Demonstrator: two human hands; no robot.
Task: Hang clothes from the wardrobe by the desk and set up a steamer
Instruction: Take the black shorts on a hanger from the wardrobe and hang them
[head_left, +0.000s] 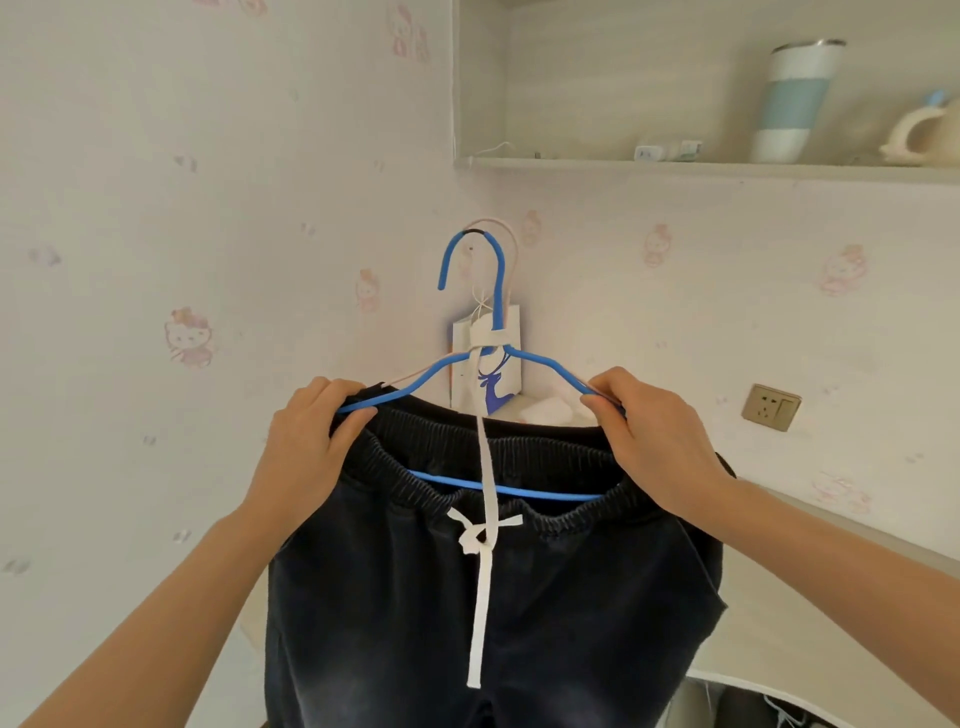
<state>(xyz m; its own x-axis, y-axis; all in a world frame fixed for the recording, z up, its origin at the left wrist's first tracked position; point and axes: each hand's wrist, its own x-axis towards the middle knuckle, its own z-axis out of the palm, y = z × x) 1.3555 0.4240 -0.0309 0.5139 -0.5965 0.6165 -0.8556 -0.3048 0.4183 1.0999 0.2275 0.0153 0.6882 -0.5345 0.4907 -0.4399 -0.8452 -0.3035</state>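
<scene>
The left hand (306, 452) pinched the left end of the blue hanger (545, 364) together with the waistband of the dark trousers (389, 623). The trousers hung from the hanger in front of the wall corner, with the hook up against the wall. Whether the hook sat on a peg could not be told. A white drawstring (485, 457) was looped over the hanger's neck and trailed down the front. The right hand (660, 441) gripped the right end the same way. If both hands let go before the hook was seated, the whole lot would likely drop. A loosely draped waistband could also slide off the smooth arms. A shelf (727, 170) ran above right.
</scene>
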